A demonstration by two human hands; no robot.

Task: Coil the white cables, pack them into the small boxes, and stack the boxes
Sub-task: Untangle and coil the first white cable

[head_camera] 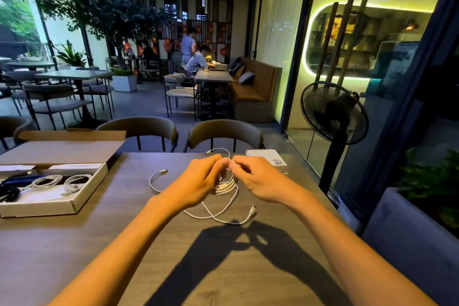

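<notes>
At far left an open brown cardboard tray [37,208] holds coiled white cables [47,182]. Mid-counter, the left hand [196,182] pinches the half-wound thin white cable [224,187]; the right hand [258,179] pinches its strand. Coiling seems underway; next, winding in the loose tail [218,218], then boxing it in the small white box [267,156] far right.

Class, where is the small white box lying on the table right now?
The small white box lies at the table's far right edge, just beyond the right hand.
</notes>
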